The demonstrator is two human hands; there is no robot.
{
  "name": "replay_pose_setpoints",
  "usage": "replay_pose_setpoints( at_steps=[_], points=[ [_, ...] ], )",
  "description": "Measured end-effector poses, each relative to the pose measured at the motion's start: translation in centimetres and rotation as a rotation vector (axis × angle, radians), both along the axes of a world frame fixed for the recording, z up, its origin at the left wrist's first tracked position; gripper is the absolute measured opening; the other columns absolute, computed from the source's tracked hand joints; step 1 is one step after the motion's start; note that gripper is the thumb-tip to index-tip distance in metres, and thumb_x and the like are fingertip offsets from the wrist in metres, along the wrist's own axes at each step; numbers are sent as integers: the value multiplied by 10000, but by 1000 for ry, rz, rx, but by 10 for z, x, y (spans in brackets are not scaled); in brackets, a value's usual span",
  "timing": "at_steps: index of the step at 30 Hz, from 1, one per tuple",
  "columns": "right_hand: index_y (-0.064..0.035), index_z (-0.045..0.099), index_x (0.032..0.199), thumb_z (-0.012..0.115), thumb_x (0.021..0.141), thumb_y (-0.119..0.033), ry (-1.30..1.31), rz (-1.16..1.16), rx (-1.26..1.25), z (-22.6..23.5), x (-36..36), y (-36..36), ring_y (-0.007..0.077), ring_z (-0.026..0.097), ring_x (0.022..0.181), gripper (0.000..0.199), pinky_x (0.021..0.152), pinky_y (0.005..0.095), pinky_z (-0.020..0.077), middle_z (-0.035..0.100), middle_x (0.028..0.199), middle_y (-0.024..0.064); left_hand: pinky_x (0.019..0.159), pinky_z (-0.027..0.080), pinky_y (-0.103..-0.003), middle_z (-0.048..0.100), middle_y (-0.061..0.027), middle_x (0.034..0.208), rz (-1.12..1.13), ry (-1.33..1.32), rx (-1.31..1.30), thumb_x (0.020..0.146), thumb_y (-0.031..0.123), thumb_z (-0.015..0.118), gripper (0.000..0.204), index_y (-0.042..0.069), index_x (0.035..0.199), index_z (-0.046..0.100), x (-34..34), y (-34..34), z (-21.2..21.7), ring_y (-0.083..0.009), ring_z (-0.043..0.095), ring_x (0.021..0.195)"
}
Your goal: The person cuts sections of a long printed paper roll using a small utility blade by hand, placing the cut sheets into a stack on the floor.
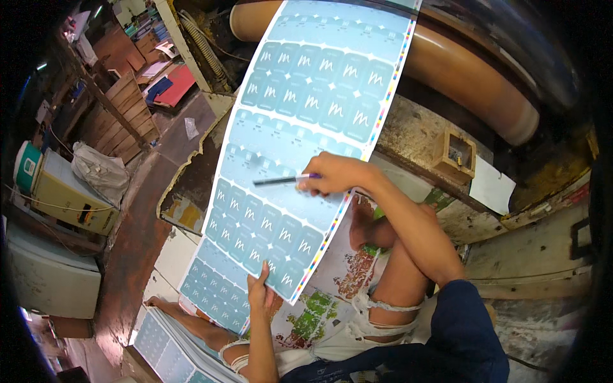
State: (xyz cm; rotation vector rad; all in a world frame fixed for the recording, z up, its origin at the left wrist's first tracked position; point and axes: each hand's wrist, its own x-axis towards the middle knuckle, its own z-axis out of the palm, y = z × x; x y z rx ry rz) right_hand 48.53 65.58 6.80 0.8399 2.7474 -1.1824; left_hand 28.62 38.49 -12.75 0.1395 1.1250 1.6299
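Across the lap: printed sheet [300, 147], long axis running away from the person.
Left hand [260, 290] pinches its near edge; right hand [332, 173] grips a pen [281, 180], tip seemingly touching mid-sheet.

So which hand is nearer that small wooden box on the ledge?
Right. The right hand, holding a pen on the printed sheet, lies just left of the wooden box; the left hand grips the sheet's lower edge, farther away.

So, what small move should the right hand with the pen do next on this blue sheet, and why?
Probably lower the pen tip onto the blue printed sheet. The right hand holds it nearly flat, pointing left over the middle rows, while the left hand grips the sheet's lower edge and keeps it spread. Whether the tip already touches is unclear.
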Motion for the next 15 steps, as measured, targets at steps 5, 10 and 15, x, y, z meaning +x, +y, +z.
replay_pose_setpoints(
  at_steps=[5, 10, 15],
  points=[
    [-13, 696, 917, 607, 898, -334, 302, -348, 195, 12, 46, 52, 224, 613, 603, 333, 607, 378, 482, 636, 649, 152, 902, 515, -354, 563, -117, 1178, -22, 131, -12, 903, 48, 631, 458, -3, 1298, 406, -6, -17, 25, -217, 588, 1051],
    [-8, 685, 979, 583, 932, -322, 529, -710, 311, 28, 82, 84, 111, 534, 530, 333, 508, 303, 432, 560, 583, 54, 917, 472, -330, 548, -106, 1195, 58, 287, 43, 889, 40, 653, 500, -11, 1319, 404, -6, -35, 18, -195, 564, 1042],
    [-12, 648, 1150, 551, 959, -270, 952, -1108, 507, 60, 140, 125, 113, 570, 485, 335, 402, 262, 466, 636, 723, 91, 902, 451, -310, 557, -88, 1179, 92, 432, -2, 875, 40, 671, 513, -12, 1319, 420, -7, -55, 10, -185, 559, 1022]
  ],
)
